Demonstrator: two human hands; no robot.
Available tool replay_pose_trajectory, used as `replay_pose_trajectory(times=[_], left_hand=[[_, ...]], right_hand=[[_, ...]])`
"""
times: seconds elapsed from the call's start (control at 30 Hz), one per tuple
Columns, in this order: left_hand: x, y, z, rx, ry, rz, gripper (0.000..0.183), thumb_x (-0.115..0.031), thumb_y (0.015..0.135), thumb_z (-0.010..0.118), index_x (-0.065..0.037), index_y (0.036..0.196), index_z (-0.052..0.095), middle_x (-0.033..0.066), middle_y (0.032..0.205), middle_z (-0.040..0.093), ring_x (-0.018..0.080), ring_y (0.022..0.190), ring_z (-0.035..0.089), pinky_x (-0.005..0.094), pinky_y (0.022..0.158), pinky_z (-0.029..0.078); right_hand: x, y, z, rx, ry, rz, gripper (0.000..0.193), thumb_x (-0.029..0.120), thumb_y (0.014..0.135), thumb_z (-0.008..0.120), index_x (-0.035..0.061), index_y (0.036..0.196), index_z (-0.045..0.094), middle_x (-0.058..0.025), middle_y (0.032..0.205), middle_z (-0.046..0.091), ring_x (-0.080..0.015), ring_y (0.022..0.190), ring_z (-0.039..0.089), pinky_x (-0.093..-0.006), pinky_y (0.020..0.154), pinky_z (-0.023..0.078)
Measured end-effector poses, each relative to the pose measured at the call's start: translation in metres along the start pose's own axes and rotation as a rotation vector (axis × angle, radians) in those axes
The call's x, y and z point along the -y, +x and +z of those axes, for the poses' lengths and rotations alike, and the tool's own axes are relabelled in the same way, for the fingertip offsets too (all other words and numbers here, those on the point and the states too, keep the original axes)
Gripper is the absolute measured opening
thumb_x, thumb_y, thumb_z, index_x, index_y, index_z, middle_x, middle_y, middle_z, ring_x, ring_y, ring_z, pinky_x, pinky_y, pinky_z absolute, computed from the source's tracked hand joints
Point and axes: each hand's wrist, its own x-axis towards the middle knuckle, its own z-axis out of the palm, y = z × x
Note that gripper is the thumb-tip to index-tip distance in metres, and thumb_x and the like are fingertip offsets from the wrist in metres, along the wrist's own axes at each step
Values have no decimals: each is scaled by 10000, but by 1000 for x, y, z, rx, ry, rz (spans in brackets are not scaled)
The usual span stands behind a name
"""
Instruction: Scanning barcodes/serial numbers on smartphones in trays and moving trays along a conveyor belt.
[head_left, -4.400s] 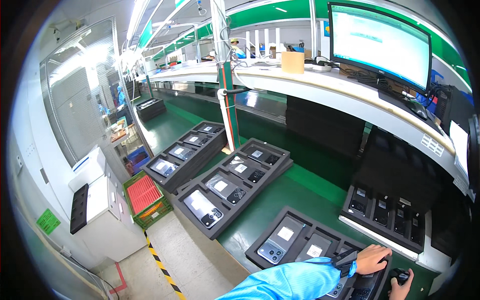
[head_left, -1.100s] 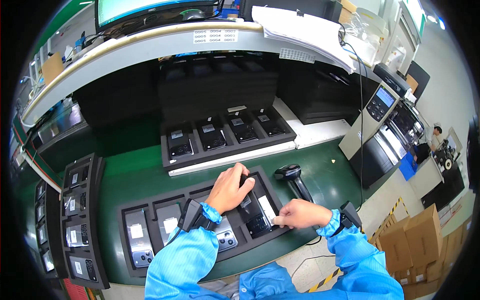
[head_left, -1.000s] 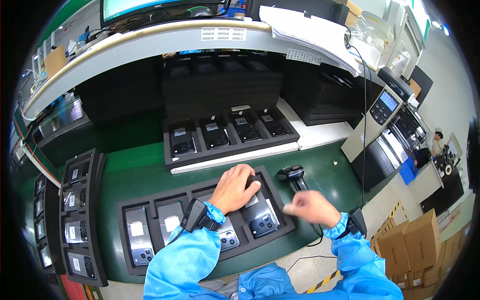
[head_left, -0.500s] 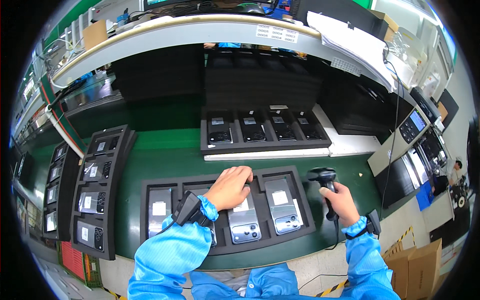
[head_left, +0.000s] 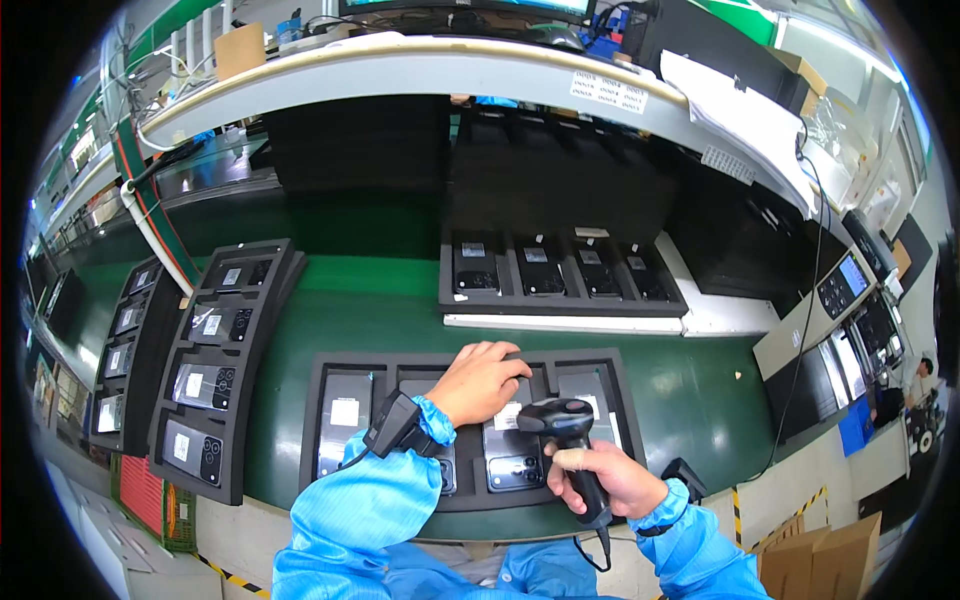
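Right hand grips scanner just beside left hand.

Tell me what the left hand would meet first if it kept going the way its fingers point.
Probably the far rim of the near black tray, just past the left hand; beyond lies green belt, then the white strip. Depth is uncertain.

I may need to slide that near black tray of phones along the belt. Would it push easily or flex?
The black moulded tray looks thin, so it probably flexes if lifted by one end. It lies flat on the green belt, so it likely slides without tipping. The phones sit in recesses and should stay put.
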Motion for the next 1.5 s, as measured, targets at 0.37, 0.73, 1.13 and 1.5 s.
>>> replay_pose_trajectory(times=[0.37, 0.73, 1.13, 1.5], left_hand=[[-11, -1, 9, -53, 160, 46, 287, -402, 943, 645, -195, 1138, 684, 138, 1418, 544, 323, 1323, 486, 489, 1108, 323], [-11, 10, 0, -140, -197, -13, 228, -276, 936, 641, -72, 965, 543, 140, 1212, 645, 338, 1135, 584, 432, 995, 420], [-12, 10, 0, -148, -205, 14, 179, -221, 928, 609, -78, 1036, 616, 87, 1090, 663, 305, 1108, 583, 428, 972, 429], [-12, 10, 1, -154, -206, 11, 184, -225, 922, 617, -77, 1030, 615, 100, 1063, 654, 309, 1095, 586, 437, 974, 431]], right_hand=[[18, -34, -126, -701, -238, -386, 265, 86, 884, 720, 33, 1095, 569, -52, 771, 621, -150, 577, 611, -317, 525, 527], [24, -6, -177, -997, -441, -362, 178, 103, 873, 716, 1, 965, 602, -52, 687, 604, -143, 473, 560, -305, 419, 465], [25, -7, -169, -1041, -447, -392, 196, 134, 871, 707, -2, 967, 604, -60, 668, 610, -154, 445, 556, -310, 384, 445], [26, -9, -166, -1034, -460, -385, 203, 157, 868, 697, 6, 980, 621, -51, 686, 616, -138, 454, 562, -293, 394, 447]])
